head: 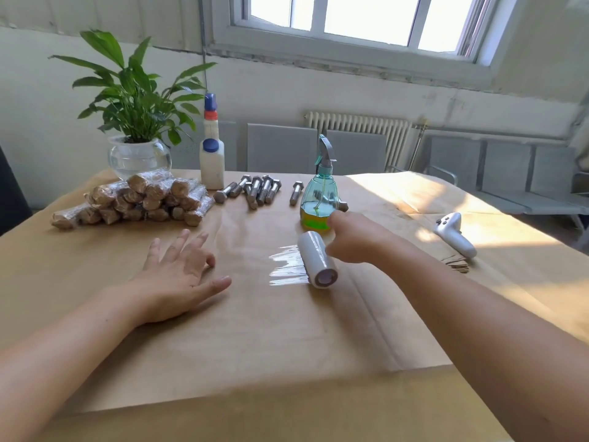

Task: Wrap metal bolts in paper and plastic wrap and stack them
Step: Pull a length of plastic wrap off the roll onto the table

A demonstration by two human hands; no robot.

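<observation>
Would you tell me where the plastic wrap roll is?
In the head view, the plastic wrap roll lies right of centre, before the spray bottle, beside the right hand.

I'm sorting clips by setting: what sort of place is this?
Probably a plain office or workshop room turned packing station: a table covered in brown paper, a stack of wrapped bolts beside loose bolts, and a radiator under the window.

Sunlight pours through the window (360,17) ahead of me — pale wall (287,90), white radiator (360,129) below, grey chairs (510,173) beside it.
</observation>
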